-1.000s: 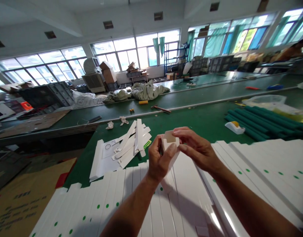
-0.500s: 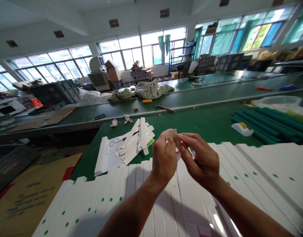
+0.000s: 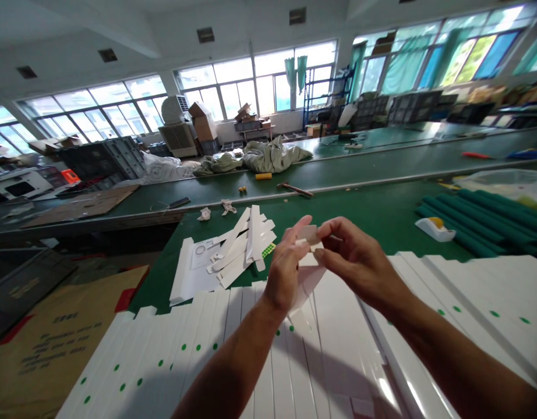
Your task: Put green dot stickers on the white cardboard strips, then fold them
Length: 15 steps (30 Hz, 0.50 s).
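Observation:
My left hand and my right hand meet above a green table, both closed on a small white cardboard box that is partly folded. My right fingers pinch its top flap; my left hand wraps the box's side, with the index finger raised. Below my hands lie rows of flat white box blanks with green dots, overlapping like tiles.
A loose pile of white card strips and a sheet lies on the green table ahead to the left. Green rolled tubes and a white tape dispenser sit at the right. Brown cardboard lies at the lower left.
My hands have stayed together on the box and shifted slightly up; my right fingers moved onto the top flap, and my left index finger has lifted.

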Each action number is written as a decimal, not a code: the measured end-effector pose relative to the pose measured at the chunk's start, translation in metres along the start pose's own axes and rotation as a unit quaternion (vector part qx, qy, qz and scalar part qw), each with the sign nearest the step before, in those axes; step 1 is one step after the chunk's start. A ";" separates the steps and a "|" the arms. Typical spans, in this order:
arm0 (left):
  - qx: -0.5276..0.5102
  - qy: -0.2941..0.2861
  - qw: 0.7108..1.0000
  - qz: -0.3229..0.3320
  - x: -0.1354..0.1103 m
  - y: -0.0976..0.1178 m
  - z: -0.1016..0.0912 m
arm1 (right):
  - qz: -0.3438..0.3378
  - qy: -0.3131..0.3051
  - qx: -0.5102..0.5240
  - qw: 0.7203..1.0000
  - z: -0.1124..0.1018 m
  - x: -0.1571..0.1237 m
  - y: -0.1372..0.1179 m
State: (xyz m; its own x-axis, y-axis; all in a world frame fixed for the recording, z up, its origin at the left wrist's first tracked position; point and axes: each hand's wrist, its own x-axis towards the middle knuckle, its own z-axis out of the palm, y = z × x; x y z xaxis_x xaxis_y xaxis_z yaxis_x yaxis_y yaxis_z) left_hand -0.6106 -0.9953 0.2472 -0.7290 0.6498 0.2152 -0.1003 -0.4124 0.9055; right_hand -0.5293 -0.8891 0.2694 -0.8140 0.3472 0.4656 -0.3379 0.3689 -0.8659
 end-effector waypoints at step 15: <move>0.203 0.119 0.948 0.215 -0.012 -0.020 -0.002 | -0.109 -0.050 -0.137 0.983 -0.008 0.001 -0.001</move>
State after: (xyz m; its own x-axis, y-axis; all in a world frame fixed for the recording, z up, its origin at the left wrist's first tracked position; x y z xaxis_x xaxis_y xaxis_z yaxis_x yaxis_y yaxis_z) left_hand -0.6012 -0.9962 0.2258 -0.7802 0.2956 0.5512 0.4741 -0.2955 0.8294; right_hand -0.5255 -0.8820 0.2724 -0.7838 0.1530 0.6019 -0.3806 0.6475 -0.6602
